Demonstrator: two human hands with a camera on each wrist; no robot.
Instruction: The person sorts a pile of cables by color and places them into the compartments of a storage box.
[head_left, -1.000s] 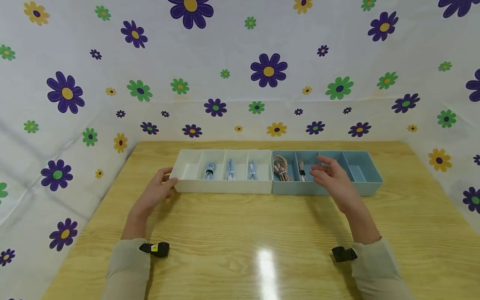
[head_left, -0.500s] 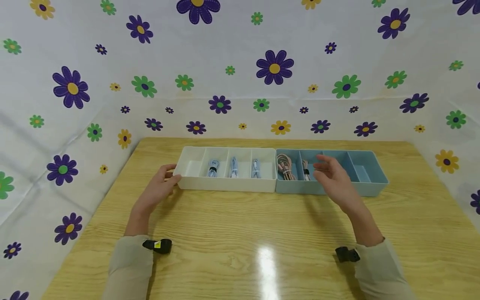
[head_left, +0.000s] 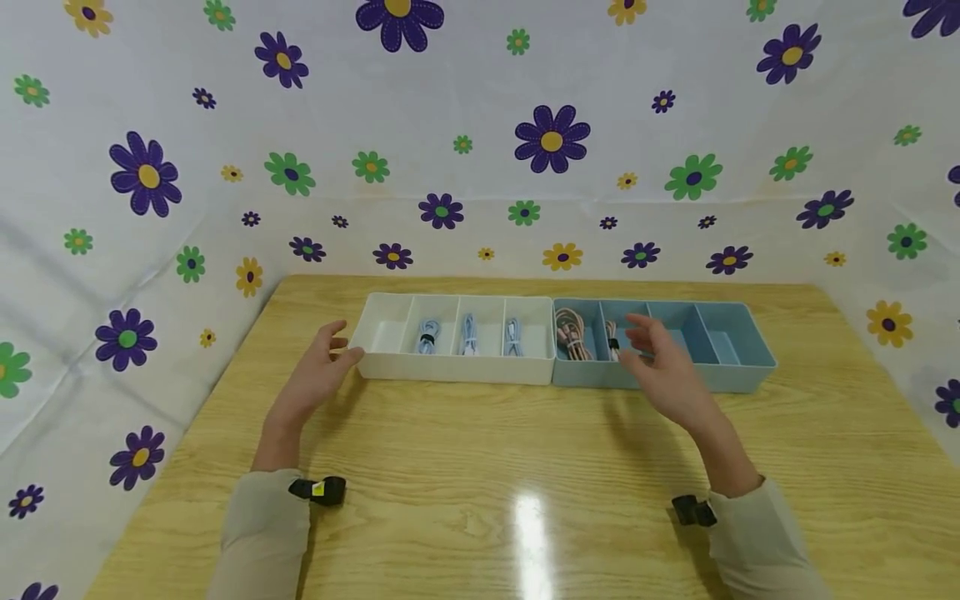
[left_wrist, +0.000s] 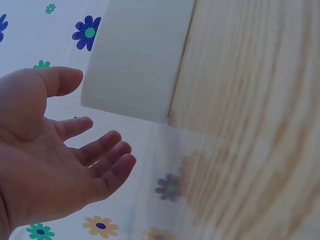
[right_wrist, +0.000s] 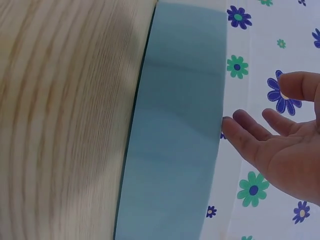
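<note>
A white divided box (head_left: 450, 367) and a blue divided box (head_left: 675, 377) stand end to end. My left hand (head_left: 318, 375) is at the white box's left end, thumb by its front corner, fingers relaxed and apart from the wall in the left wrist view. Light blue coiled cables (head_left: 428, 336) lie in the white box's three right compartments. My right hand (head_left: 667, 375) hovers over the blue box's front rim, fingers loosely bent, holding nothing. A pink cable bundle (head_left: 572, 336) fills the blue box's first compartment; a smaller black-tied cable (head_left: 612, 340), partly hidden by the hand, lies in the second.
Both boxes sit towards the back of a wood-grain table (head_left: 465, 467). A white flowered cloth (head_left: 480, 100) rises behind the table and along its sides. The blue box's rightmost compartment (head_left: 723, 342) shows its bare floor.
My right hand has shifted slightly left over the blue box's second compartment. The left hand's fingers have spread a little away from the white box's end. The head view has shifted slightly.
</note>
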